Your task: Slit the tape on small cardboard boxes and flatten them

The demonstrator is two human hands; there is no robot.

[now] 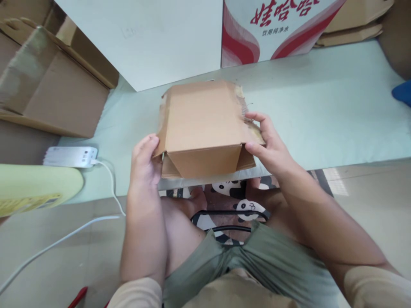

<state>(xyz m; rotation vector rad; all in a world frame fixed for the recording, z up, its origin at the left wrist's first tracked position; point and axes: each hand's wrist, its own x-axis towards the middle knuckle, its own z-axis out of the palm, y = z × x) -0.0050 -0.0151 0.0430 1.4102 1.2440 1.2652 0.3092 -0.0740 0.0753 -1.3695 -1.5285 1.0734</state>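
A brown cardboard box sits in front of me, at the near edge of the pale green table. Its flaps stick out at the left, right and near sides, and the right flap is torn, with old tape on it. My left hand grips the box's left flap near the front corner, thumb on top and fingers beneath. On the other side my right hand pinches the torn right flap between thumb and fingers. What lies under the box is hidden.
Behind the box stand a large white carton and a red and white printed carton. Open cardboard boxes are at the left, beside a white power bank with a cable and a yellow-green container. Something blue shows far right.
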